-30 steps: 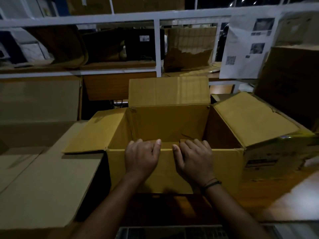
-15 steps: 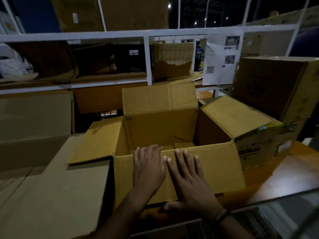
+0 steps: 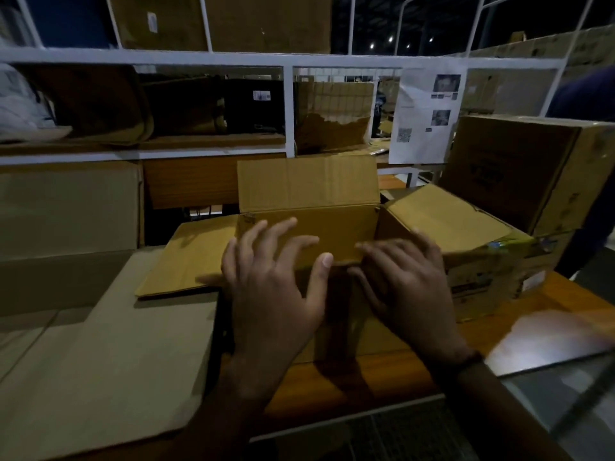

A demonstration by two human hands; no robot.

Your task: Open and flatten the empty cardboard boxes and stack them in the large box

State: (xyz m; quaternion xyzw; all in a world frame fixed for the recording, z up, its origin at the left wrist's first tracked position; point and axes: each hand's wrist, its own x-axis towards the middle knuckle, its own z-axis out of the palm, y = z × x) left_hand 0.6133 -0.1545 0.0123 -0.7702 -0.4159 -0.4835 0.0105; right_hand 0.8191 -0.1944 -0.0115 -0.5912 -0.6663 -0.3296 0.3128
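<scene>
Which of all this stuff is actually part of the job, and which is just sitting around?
In the job: the open box in the middle, the big box at left.
Lying about: stacked boxes at right, printed sheet, shelf rack.

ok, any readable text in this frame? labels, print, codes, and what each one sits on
None legible.
Paper sheet on the rack: photos, a QR code, text too small to read.
White label on the dark box: blurred.
Label on the top-shelf carton: blurred.
Dark print on the closed carton: unreadable.
White sticker on the low carton beneath it: blurred.
</scene>
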